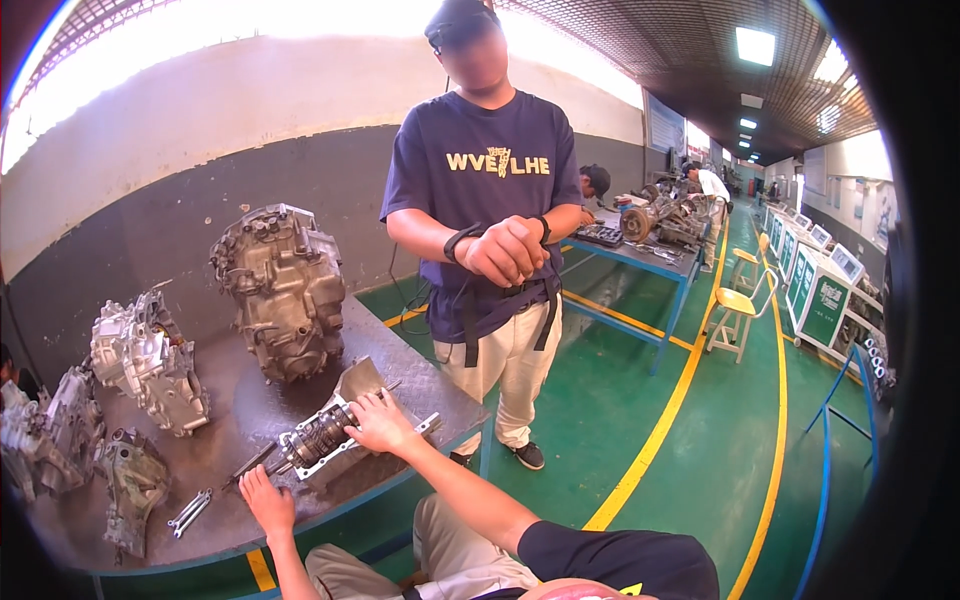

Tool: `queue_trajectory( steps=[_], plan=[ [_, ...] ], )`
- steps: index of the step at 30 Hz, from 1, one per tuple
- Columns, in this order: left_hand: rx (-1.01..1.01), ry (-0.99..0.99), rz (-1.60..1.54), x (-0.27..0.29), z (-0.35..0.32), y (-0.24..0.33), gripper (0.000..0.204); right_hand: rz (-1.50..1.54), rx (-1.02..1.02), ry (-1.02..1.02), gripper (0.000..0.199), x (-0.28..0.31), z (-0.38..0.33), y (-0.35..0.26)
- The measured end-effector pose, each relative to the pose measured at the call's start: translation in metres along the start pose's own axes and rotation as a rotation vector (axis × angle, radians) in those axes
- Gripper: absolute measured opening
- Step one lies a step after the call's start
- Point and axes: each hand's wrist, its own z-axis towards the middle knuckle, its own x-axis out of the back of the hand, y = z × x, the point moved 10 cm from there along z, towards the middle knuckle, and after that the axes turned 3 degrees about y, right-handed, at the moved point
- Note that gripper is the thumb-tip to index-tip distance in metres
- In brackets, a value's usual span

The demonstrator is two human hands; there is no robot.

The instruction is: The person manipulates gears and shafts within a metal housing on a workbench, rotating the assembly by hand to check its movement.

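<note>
Dark steel table on a green workshop floor carries the gear shaft assembly, near its front edge. Right hand lies flat on the assembly's right end, grip spread apart; left hand rests open just left of it, beside wrenches. Gearbox housing stands behind.

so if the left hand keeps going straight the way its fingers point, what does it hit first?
Most likely the dark metal rod lying on the grey steel workbench. The left hand lies flat, fingers aimed up-table at the rod's near end, beside the geared shaft assembly. Depth is unclear; it may already touch.
</note>
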Motion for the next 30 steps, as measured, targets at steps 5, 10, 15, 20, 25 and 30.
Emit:
queue_trajectory(
  steps=[5,10,15,20,25,30],
  plan=[
    [0.009,-0.005,0.014,-0.002,-0.001,0.001,0.066,0.012,-0.004,-0.003,0.058,-0.001,0.0,0.001],
    [0.006,-0.003,0.014,-0.001,-0.001,0.001,0.066,0.032,0.024,0.121,0.052,0.002,-0.001,0.001],
    [0.01,0.006,0.02,-0.002,-0.003,0.0,0.069,0.017,0.032,0.15,0.051,0.002,-0.001,0.001],
    [0.016,-0.005,0.016,-0.001,-0.004,0.002,0.068,0.004,0.027,0.171,0.049,0.005,-0.002,0.002],
    [0.027,-0.014,0.018,0.001,-0.006,0.001,0.069,0.015,0.018,0.149,0.048,0.008,-0.003,-0.002],
    [0.022,-0.026,0.033,-0.001,-0.007,-0.001,0.07,0.006,0.026,0.202,0.047,0.01,-0.005,-0.003]
  ],
)
